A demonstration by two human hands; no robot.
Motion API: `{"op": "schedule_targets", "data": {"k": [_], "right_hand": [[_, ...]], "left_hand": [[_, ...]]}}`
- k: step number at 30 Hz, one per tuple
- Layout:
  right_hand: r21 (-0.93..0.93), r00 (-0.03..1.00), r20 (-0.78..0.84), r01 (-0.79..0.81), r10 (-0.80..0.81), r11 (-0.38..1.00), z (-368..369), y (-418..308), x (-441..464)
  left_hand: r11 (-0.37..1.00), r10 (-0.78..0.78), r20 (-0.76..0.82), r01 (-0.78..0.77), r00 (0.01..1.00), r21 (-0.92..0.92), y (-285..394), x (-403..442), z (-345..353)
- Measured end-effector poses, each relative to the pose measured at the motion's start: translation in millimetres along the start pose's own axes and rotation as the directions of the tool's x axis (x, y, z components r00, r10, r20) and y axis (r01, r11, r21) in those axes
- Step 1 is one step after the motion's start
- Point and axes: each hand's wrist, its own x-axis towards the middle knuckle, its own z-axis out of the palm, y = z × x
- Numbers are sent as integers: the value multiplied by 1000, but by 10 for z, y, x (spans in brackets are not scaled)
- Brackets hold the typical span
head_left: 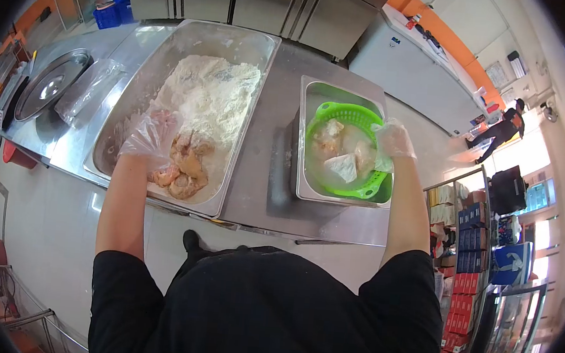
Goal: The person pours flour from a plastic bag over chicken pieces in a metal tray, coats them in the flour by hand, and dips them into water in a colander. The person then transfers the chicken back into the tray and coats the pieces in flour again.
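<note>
My left hand (149,138), in a clear plastic glove, is inside a large metal tray (121,107), its fingers stretched forward at the edge of a heap of white flour (206,91). Raw chicken pieces (189,168), partly floured, lie just right of that hand and touch or nearly touch it. My right hand (396,145), also gloved, is closed on the right rim of a green plastic colander (354,112). The colander sits in a smaller, deep metal pan (310,99) of cloudy liquid. Several pale, flour-coated chicken pieces (343,167) lie in the colander.
Both containers stand on a steel table (273,206). At its left are a round metal tray (54,85) and a clear plastic bag (90,92). Steel cabinets (263,2) and a white chest freezer (404,60) stand behind. A shelf of boxes (469,244) is at right; a person (498,134) is farther off.
</note>
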Motion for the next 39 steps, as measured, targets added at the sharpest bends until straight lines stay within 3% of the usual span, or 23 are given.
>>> {"op": "schedule_targets", "data": {"k": [3,6,9,12,15,18,21,24,27,30,33,36,39], "right_hand": [[-195,987,-2,158,-162,968,352,418,225],[-28,957,-209,202,-204,979,261,280,40],[-2,995,-101,16,-17,1000,-9,-92,-99],[-143,995,-14,96,-99,985,80,59,43],[-127,994,106,-26,39,992,170,169,190],[-256,961,248,-52,118,965,109,130,237],[-410,914,405,192,-11,892,341,521,495],[-537,824,556,457,-110,709,265,447,485],[-354,876,476,111,77,929,106,229,427],[-248,852,518,60,80,967,36,171,423],[-98,891,450,-8,52,995,190,473,396],[-79,893,449,72,-29,994,113,622,217],[302,950,280,-222,137,927,43,668,-35]], "left_hand": [[1000,30,-1,-30,1000,9,41,112,11],[998,52,-1,-52,999,31,76,180,17],[996,64,7,-65,998,68,99,196,6],[992,70,14,-71,997,104,116,193,3],[988,74,19,-76,997,136,131,189,-11],[984,76,23,-79,997,157,159,156,-35],[984,65,31,-70,997,166,157,87,-55],[983,39,35,-45,999,177,135,-68,-85],[981,31,26,-35,999,191,128,-189,-106],[978,21,23,-25,1000,207,115,-255,-101],[971,4,27,-11,1000,241,131,-336,-123],[957,-14,47,0,999,291,205,-361,-126],[907,-26,74,-7,997,420,419,-325,42]]}}
